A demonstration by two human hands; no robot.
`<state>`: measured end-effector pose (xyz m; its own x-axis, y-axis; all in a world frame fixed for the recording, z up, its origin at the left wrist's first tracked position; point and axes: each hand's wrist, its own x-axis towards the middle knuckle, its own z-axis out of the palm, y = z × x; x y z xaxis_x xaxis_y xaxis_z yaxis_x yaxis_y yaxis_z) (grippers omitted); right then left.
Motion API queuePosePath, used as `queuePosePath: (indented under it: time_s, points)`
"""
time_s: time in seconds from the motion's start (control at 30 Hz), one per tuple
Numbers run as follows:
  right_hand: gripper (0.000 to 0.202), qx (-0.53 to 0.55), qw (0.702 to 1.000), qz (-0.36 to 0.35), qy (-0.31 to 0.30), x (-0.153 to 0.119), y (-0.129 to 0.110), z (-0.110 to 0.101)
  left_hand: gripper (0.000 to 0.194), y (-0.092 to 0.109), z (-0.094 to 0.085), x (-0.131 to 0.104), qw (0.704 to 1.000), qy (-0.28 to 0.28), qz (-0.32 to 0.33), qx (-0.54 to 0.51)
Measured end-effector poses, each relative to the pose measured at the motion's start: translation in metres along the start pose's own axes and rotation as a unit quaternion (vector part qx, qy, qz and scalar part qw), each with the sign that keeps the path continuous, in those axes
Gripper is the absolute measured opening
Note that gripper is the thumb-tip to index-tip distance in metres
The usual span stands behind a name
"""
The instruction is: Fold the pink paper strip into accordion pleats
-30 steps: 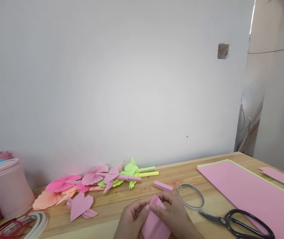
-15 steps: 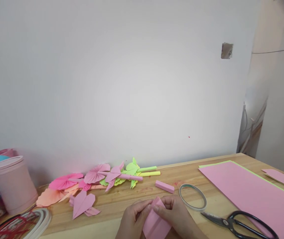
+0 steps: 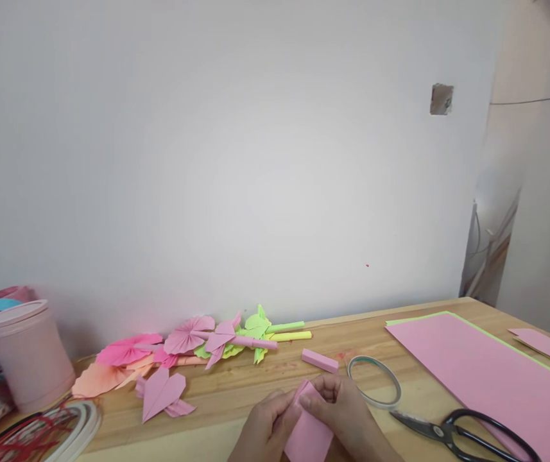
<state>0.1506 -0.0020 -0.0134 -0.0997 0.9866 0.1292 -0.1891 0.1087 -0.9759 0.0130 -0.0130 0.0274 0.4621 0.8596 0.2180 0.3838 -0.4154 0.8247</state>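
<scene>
both hands, the left hand (image 3: 267,427) and right hand (image 3: 344,417), pinch the folded pink paper piece (image 3: 309,431) in their grip just in front of the clear tape ring (image 3: 373,381) on the wooden desk (image 3: 255,385), seemingly mid-crease, so the next fold needs aligned edges.

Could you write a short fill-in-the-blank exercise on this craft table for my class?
1. Both hands, left hand and right hand, hold a folded piece of ____ paper.
2. The scissors have ____ handles.
3. The tape ring lies between the hands and the large pink ____.
4. The folded paper flowers lie along the ____.

Missing words: pink; black; sheet; wall
</scene>
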Motion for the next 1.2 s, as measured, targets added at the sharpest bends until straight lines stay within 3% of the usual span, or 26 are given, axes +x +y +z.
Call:
queuePosePath:
  time_s: [0.17, 0.3, 0.47, 0.67, 0.83, 1.0, 1.2]
  points:
    - [0.025, 0.027, 0.999, 0.024, 0.032, 0.004, 0.006, 0.0, 0.029, -0.005, 0.002, 0.002, 1.0, -0.003, -0.003, -0.012]
    - [0.028, 0.022, 1.0, -0.005, 0.014, 0.003, 0.001, -0.001, 0.028, -0.003, 0.001, 0.002, 0.997, 0.001, -0.009, -0.072]
    - [0.025, -0.127, 0.988, -0.076, 0.042, -0.002, -0.011, 0.0, 0.027, -0.007, 0.002, 0.001, 0.998, -0.002, 0.001, -0.057]
    - [0.014, -0.131, 0.989, -0.028, 0.063, -0.001, -0.015, 0.005, 0.028, -0.018, 0.005, 0.004, 0.999, 0.037, 0.005, -0.026]
    - [0.014, -0.123, 0.99, -0.019, 0.068, -0.001, -0.014, 0.005, 0.026, -0.017, 0.005, 0.004, 0.999, 0.017, 0.015, -0.033]
    - [0.011, -0.146, 0.987, -0.037, 0.059, -0.003, -0.015, 0.004, 0.026, -0.013, 0.007, 0.003, 0.993, -0.007, -0.013, -0.114]
    - [0.015, -0.096, 0.992, -0.031, 0.077, 0.0, -0.015, 0.002, 0.026, -0.016, 0.005, 0.002, 0.985, 0.066, -0.042, -0.157]
